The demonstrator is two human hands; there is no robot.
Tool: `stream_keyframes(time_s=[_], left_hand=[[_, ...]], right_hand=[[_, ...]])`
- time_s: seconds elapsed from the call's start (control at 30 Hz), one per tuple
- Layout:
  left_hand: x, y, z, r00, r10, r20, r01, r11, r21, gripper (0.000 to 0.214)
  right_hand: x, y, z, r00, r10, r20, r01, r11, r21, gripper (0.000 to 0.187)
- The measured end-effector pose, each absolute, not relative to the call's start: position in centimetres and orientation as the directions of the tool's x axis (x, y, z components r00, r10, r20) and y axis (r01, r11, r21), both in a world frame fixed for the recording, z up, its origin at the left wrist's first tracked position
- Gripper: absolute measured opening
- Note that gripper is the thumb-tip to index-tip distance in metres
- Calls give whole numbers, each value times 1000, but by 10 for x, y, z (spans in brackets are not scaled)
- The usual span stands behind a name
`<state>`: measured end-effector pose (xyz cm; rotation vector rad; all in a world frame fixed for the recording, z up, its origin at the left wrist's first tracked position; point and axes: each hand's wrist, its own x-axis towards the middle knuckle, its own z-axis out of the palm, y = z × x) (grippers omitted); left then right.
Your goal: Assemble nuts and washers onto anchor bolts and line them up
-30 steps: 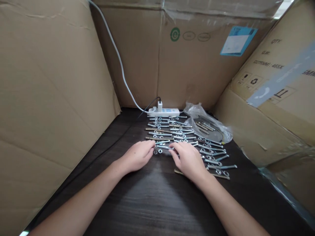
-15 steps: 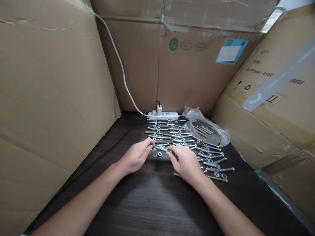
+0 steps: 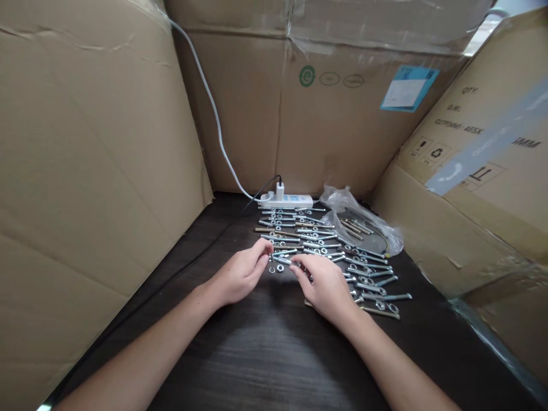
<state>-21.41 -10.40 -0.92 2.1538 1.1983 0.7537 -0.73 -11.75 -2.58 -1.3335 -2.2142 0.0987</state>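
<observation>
A slim silver bolt (image 3: 282, 260) lies across the gap between my two hands, low over the table. The fingers of my right hand (image 3: 323, 282) are closed on its right end. My left hand (image 3: 244, 273) is pinched at the bolt's left end; whatever small part sits in those fingertips is hidden. Just below the bolt, a hex nut (image 3: 280, 268) and a thin ring washer (image 3: 272, 270) lie on the dark table. Beyond my hands are rows of metal bolts (image 3: 280, 239), with nuts and washers among them.
More bolts (image 3: 387, 297) lie to the right of my right hand. Farther back are a clear plastic bag (image 3: 342, 200) with brassy rods by it and a white power strip (image 3: 299, 201). A black cable (image 3: 184, 265) crosses the table's left side. Cardboard walls (image 3: 244, 114) stand around three sides.
The view has shifted slightly. My left fingertips have shifted a little at the bolt's left end, and more of that end shows. My right hand keeps its hold.
</observation>
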Motion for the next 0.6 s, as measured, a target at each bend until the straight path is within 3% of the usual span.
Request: stream_keyframes(time_s=[0.37,0.6], left_hand=[[-212,-103,-9,444,876,189,593,-446,670,20],[-207,-109,-7,561,794,235,545,-568,617,19]], right_hand=[[-8,-119,-26,-376,821,429,780,531,-333,16],[-7,-125,-12,-402,821,406,733,554,-394,17]])
